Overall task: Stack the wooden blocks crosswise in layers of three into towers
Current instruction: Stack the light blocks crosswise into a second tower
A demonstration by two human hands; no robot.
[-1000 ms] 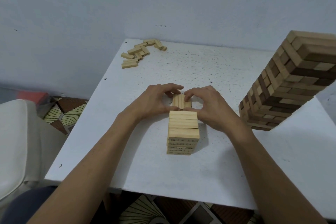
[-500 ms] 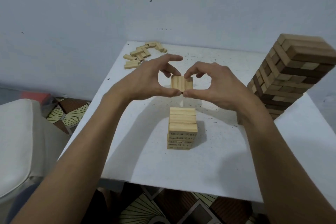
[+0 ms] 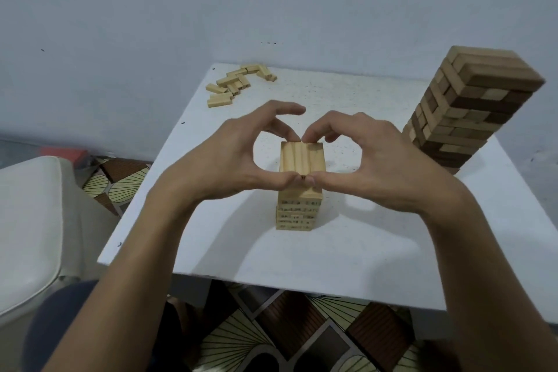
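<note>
Wooden blocks (image 3: 302, 160), three side by side as one layer, are pinched between both hands directly over a short tower (image 3: 298, 210) on the white tabletop (image 3: 271, 257). The left hand (image 3: 229, 160) and right hand (image 3: 377, 166) mirror each other, thumbs pressed to the near ends of the blocks and forefingers to the far ends, the other fingers arched clear. The layer runs away from the person, crosswise to the row beneath. Whether it already rests on the tower or hovers just above cannot be told. Beyond the right hand stands a tall tower (image 3: 471, 118) of mixed light and dark blocks, apparently finished. Beyond the left hand, near the far edge, a scatter of loose blocks (image 3: 235, 85) lies unstacked. By this showing the job looks well past halfway: one tower up, a second a few layers high, a handful of blocks left to place.
</note>
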